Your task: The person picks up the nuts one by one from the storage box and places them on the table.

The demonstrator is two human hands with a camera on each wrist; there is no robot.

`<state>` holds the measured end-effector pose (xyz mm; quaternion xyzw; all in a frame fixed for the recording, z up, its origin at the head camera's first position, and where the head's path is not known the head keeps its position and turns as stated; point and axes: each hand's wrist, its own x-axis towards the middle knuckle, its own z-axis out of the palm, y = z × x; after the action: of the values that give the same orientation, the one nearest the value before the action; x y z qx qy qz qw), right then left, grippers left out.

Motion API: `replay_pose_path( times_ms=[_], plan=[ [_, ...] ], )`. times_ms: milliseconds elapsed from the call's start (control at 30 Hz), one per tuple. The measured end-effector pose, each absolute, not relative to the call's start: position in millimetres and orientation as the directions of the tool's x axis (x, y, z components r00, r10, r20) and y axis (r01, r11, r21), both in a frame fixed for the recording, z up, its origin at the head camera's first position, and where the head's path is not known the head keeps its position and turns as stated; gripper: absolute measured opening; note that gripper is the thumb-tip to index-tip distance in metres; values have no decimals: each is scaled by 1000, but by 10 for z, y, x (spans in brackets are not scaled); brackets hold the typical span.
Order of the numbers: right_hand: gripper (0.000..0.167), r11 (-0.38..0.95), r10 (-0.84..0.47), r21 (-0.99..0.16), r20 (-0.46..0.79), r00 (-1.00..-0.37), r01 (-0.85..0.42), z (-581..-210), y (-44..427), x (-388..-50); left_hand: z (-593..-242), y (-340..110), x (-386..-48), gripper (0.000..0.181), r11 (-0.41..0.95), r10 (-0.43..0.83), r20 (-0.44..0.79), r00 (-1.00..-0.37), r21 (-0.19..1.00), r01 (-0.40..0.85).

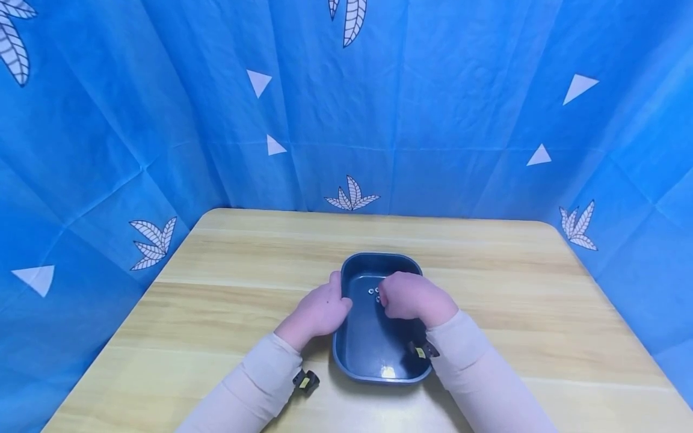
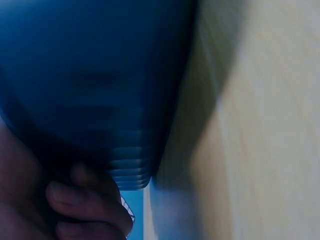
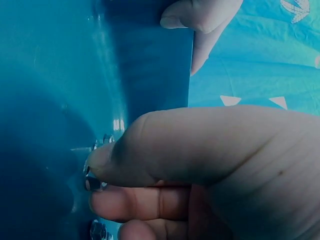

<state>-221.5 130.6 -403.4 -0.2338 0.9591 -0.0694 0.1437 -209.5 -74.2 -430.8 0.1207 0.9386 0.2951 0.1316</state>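
Note:
A dark blue rectangular plastic tray (image 1: 368,346) lies on the table. My left hand (image 1: 323,305) grips its left wall, with the thumb over the rim and the fingers against the outer side. In the left wrist view the curled fingers (image 2: 90,205) show beside that wall. Inside the tray, my right hand (image 1: 414,296) reaches down to several small metal nuts (image 1: 371,291) on the bottom. Its thumb and forefinger pinch a shiny nut (image 3: 95,183) in the right wrist view. Another nut (image 3: 98,230) lies just below, near the other fingertips.
The light wood-grain table (image 1: 260,258) extends around the tray on all sides. Blue curtains (image 1: 460,108) with leaf and triangle prints hang behind it and at both sides. A small black device is strapped at each wrist; the left one (image 1: 306,382) is over the table.

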Motion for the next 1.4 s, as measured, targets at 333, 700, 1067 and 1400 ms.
replay_pose_path(
  times_ms=[333, 700, 1067, 1400],
  plan=[
    [29, 834, -542, -235, -186, -819, -499, -4010, 1305, -2207, -4298, -751, -2084, 66, 795, 306, -218, -926, 594, 123],
    [30, 818, -573, -213, -211, -792, -535, -3965, 1286, -2179, -4342, -769, -2115, 70, 796, 314, -207, -927, 589, 139],
    [31, 804, -588, -232, -177, -789, -547, -3884, 1283, -2110, -4331, -776, -2099, 67, 795, 320, -196, -927, 588, 150],
    [24, 784, -594, -289, -95, -799, -549, -3716, 1358, -2035, -4323, -757, -2100, 67, 790, 322, -187, -928, 593, 154]
  ],
)
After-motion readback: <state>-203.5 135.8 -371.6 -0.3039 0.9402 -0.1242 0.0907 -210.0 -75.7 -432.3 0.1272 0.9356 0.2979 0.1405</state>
